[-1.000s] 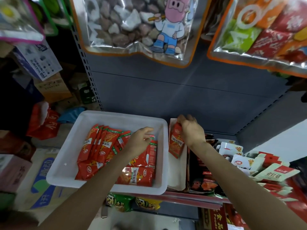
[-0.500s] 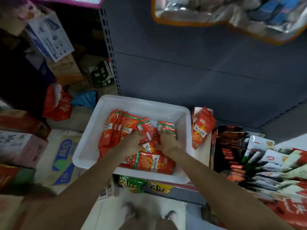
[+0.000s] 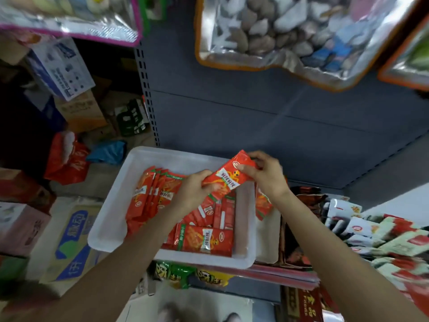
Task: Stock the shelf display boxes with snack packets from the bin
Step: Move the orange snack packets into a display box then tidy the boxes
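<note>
A white plastic bin (image 3: pixel 109 219) on the shelf edge holds several red-orange snack packets (image 3: pixel 204 238). Both hands hold one red snack packet (image 3: pixel 228 178) above the bin's far right corner. My left hand (image 3: pixel 193 191) grips its lower end. At the upper end, my right hand (image 3: pixel 267 175) pinches the packet. To the right of the bin stands a white display box (image 3: pixel 269 238) with one red packet (image 3: pixel 263 204) leaning inside it.
Right of the display box lie dark packets and a heap of white-and-red packets (image 3: pixel 371 231). Large foil bags (image 3: pixel 278 33) hang overhead. Cardboard boxes (image 3: pixel 79 112) and a red bag (image 3: pixel 67 161) crowd the floor at left. Green and yellow packets (image 3: pixel 183 275) sit below the bin.
Both hands were down among the packets in the bin half a second ago. They have risen with one packet held between them, toward the bin's right corner.
</note>
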`<state>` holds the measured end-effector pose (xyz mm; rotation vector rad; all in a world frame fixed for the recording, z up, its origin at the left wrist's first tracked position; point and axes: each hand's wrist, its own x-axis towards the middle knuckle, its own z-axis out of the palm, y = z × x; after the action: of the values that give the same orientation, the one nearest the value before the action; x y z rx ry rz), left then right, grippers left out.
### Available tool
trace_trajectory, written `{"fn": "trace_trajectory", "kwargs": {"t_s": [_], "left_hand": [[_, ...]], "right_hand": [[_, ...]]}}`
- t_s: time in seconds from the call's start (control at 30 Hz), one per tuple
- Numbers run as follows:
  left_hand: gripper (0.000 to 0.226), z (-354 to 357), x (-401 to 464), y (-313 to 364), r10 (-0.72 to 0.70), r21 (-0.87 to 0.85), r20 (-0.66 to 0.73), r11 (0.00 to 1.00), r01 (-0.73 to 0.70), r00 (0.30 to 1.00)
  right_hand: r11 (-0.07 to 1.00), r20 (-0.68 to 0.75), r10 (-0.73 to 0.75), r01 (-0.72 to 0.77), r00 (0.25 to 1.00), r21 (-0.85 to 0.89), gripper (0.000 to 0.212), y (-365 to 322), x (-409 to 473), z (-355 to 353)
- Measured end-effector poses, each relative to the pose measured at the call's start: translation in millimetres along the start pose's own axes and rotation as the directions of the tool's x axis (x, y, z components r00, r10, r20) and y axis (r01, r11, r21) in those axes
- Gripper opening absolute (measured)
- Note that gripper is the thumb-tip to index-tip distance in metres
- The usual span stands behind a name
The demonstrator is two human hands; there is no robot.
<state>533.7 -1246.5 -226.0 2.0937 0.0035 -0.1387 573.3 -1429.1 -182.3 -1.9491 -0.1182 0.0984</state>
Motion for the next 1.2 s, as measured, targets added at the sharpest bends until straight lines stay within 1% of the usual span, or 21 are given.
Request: {"fn": "trace_trajectory", "kwargs": {"t_s": [0.07, 0.13, 0.2, 0.3, 0.37, 0.43, 0.53, 0.6, 0.7, 0.8, 0.83, 0.87, 0.9, 0.97, 1.03, 1.07, 1.13, 1.17, 1.2], "left_hand": [[0.024, 14, 10, 14, 0.007, -0.052, 0.005, 0.999, -0.007, 1.0], [0.035, 30, 19, 29, 0.014, -0.06, 0.014, 0.998, -0.013, 1.0], [0.045, 44, 29, 41, -0.015, -0.076, 0.065, 0.997, 0.02, 0.998], [0.046, 59, 41, 48, -0.042, -0.004, 0.15, 0.999, 0.043, 0.988], [0.048, 65, 46, 51, -0.077, 0.04, 0.185, 0.997, 0.071, 0.98], [0.051, 71, 48, 54, -0.109, 0.053, 0.212, 0.994, 0.1, 0.971], [0.052, 77, 51, 54, -0.134, 0.036, 0.203, 0.991, 0.13, 0.97], [0.052, 76, 52, 53, -0.138, 0.03, 0.196, 0.99, 0.135, 0.971], [0.051, 76, 50, 52, -0.15, 0.036, 0.196, 0.989, 0.145, 0.969], [0.047, 73, 44, 50, -0.123, 0.073, 0.134, 0.991, 0.114, 0.983], [0.046, 71, 41, 48, -0.108, 0.094, 0.105, 0.991, 0.098, 0.989], [0.045, 67, 36, 45, -0.093, 0.107, 0.085, 0.991, 0.084, 0.992], [0.044, 61, 30, 41, -0.079, 0.114, 0.073, 0.991, 0.07, 0.994], [0.041, 48, 18, 28, -0.047, 0.146, 0.032, 0.988, 0.041, 0.998], [0.036, 32, 9, 6, -0.001, 0.239, -0.042, 0.971, 0.011, 0.999], [0.035, 25, 6, -7, 0.016, 0.304, -0.08, 0.953, 0.009, 0.997], [0.039, 11, 1, -30, 0.028, 0.408, -0.125, 0.913, 0.026, 0.992], [0.048, 6, -2, -40, 0.017, 0.45, -0.118, 0.892, 0.038, 0.993], [0.061, 2, -4, -49, -0.007, 0.495, -0.085, 0.868, 0.048, 0.996]], "right_hand": [[0.997, -0.069, -0.04, 0.036, 0.997, -0.065, 0.01, 0, -1, -22], [0.992, -0.172, -0.075, 0.055, 0.982, -0.115, 0.007, 0, -3, -42], [0.981, -0.275, -0.128, 0.08, 0.953, -0.178, 0.005, -5, -8, -62], [0.95, -0.356, -0.181, 0.069, 0.917, -0.306, 0.003, -13, -12, -86], [0.906, -0.386, -0.209, 0.03, 0.898, -0.421, 0.013, -13, -10, -94], [0.842, -0.348, -0.205, -0.016, 0.915, -0.539, 0.021, -10, -8, -95], [0.767, -0.199, -0.084, -0.064, 0.976, -0.639, 0.023, 3, -3, -86], [0.729, -0.109, -0.013, -0.066, 0.994, -0.682, 0.023, 14, 0, -78], [0.606, 0.007, 0.048, -0.023, 0.999, -0.795, 0.024, 24, 4, -68], [0.473, 0.097, 0.097, 0.04, 0.991, -0.88, 0.027, 25, 6, -59], [0.44, 0.115, 0.104, 0.057, 0.988, -0.896, 0.029, 24, 5, -57], [0.435, 0.124, 0.097, 0.07, 0.988, -0.898, 0.03, 23, 4, -54], [0.459, 0.13, 0.075, 0.082, 0.989, -0.885, 0.031, 22, 3, -52], [0.56, 0.151, 0.005, 0.123, 0.989, -0.82, 0.033, 20, -2, -44], [0.657, 0.192, -0.058, 0.182, 0.98, -0.731, 0.034, 18, -9, -28], [0.7, 0.214, -0.063, 0.196, 0.975, -0.686, 0.034, 18, -14, -17], [0.782, 0.236, -0.015, 0.158, 0.972, -0.603, 0.036, 20, -21, 11], [0.809, 0.244, 0.036, 0.115, 0.969, -0.576, 0.039, 24, -23, 26], [0.821, 0.252, 0.106, 0.058, 0.962, -0.568, 0.044, 29, -23, 42]]}}
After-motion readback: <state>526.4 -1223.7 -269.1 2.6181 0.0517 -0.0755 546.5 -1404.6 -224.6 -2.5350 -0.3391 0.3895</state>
